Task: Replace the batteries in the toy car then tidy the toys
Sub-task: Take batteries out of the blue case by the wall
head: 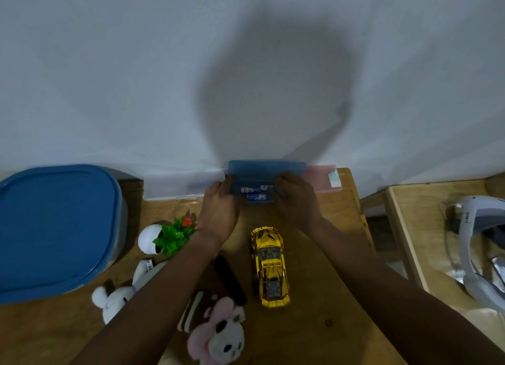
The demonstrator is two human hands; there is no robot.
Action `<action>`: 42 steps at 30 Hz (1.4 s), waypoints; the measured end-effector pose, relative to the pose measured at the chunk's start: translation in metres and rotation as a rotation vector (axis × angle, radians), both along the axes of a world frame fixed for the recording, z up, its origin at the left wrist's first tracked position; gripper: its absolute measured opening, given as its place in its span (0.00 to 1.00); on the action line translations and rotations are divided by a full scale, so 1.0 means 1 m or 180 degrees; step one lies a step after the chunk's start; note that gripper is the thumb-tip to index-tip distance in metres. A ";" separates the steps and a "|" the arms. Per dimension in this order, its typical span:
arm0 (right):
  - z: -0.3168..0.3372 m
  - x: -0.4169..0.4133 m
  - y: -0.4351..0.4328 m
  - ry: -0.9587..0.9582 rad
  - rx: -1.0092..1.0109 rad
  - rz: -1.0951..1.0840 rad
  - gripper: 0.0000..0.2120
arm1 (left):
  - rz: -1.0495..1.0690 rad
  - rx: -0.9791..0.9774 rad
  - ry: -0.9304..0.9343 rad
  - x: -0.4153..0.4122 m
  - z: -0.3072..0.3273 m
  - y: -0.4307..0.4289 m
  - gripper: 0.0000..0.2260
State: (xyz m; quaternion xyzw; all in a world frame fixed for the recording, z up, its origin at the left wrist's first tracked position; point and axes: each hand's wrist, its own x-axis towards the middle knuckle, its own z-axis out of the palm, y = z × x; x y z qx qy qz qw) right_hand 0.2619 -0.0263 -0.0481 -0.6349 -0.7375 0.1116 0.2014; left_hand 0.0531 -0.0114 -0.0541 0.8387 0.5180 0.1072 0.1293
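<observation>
Crosswise lie batteries in case; toy car runs toward wall.

Both hands grip open blue case — batteries inside.

Left hand, right hand, both seemingly gripping

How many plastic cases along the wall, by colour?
clear case: 1
blue case: 1
pink case: 1
total: 3
</observation>
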 end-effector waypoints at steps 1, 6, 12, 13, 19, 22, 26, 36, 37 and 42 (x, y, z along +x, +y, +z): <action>-0.002 0.000 -0.002 -0.0110 -0.0284 0.0038 0.08 | 0.0011 -0.0010 -0.0079 0.000 -0.001 0.000 0.10; 0.015 -0.006 0.011 -0.0483 -0.0677 0.0163 0.15 | -0.0017 -0.0029 -0.0241 0.001 -0.002 0.004 0.06; 0.023 -0.019 0.028 -0.1575 -0.1085 0.0478 0.18 | -0.0073 -0.0081 -0.0300 -0.001 -0.004 0.010 0.02; 0.024 -0.022 0.031 -0.1626 -0.1146 0.0537 0.18 | -0.0087 -0.0102 -0.0273 -0.003 -0.004 0.012 0.01; 0.025 -0.032 0.039 -0.1884 -0.1198 0.0678 0.17 | -0.0008 -0.0165 0.0016 -0.004 -0.003 0.015 0.00; 0.023 -0.033 0.041 -0.1563 -0.1398 0.0443 0.16 | 0.0039 -0.0181 0.0084 -0.006 -0.001 0.014 0.03; 0.026 -0.033 0.039 -0.1077 -0.1473 0.0192 0.17 | 0.0028 -0.0300 0.0133 -0.006 0.003 0.014 0.07; 0.030 -0.047 0.047 -0.1792 -0.1490 0.0583 0.15 | 0.0058 -0.0420 -0.0018 -0.007 0.007 0.013 0.08; 0.029 -0.051 0.048 -0.1705 -0.1540 0.0555 0.15 | 0.0073 -0.0443 -0.0004 -0.007 0.008 0.013 0.09; 0.021 -0.053 0.049 -0.1304 -0.1694 0.0434 0.15 | 0.0096 -0.0574 0.0131 -0.006 0.014 0.014 0.11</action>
